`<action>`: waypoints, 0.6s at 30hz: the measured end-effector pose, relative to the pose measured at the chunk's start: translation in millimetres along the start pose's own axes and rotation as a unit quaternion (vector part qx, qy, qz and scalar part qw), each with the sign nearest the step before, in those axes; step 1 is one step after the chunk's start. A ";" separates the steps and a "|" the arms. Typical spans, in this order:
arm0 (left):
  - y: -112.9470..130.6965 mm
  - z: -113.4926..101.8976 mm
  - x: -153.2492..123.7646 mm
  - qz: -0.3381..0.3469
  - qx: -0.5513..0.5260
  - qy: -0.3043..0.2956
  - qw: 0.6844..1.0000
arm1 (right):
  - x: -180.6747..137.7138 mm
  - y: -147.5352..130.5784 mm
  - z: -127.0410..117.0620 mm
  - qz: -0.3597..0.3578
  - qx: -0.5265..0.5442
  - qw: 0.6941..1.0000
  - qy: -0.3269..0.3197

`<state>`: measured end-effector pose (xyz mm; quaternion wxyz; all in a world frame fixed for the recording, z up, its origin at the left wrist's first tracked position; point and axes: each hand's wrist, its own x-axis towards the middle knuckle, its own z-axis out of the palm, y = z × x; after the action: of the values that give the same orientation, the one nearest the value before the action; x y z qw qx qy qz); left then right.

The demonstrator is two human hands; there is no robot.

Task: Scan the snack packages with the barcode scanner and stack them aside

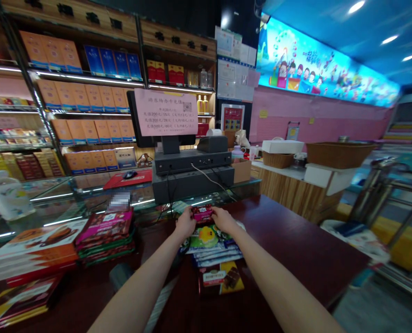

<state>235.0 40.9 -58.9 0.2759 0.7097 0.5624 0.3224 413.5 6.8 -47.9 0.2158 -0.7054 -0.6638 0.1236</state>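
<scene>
Between my two hands is a small magenta and dark red snack packet (203, 213). My left hand (186, 224) grips its left end, and my right hand (224, 219) grips its right end. Just below it on the dark red table lies a green packet with a yellow chick picture (208, 235). Several blue and white packets (218, 254) are stacked under that. Closest to me in this row is a brown and yellow chocolate packet (222, 278), lying flat.
Magenta and green packets (105, 231) are piled at the left, beside white and orange boxes (41, 245). More brown and yellow packets (20, 298) lie at the front left. A grey cash register (192, 162) stands behind on the glass counter. The table (296, 245) ends at the right.
</scene>
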 end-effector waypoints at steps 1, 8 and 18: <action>0.3 -2.4 -0.2 -0.002 -0.023 0.011 1.000 | -0.6 -0.4 0.2 -0.004 0.011 1.000 0.007; 6.0 -25.9 -15.6 0.021 -0.155 0.063 0.986 | 2.5 -3.1 7.9 -0.016 0.257 0.963 0.078; 0.4 -71.6 -45.3 0.052 -0.262 0.121 0.956 | -22.4 -40.8 5.4 -0.010 0.612 0.790 0.039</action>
<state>173.0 -1.3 -19.5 0.3645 0.5967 0.4498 0.5557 373.0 -13.6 -36.1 0.6295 -0.4234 -0.4474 0.4736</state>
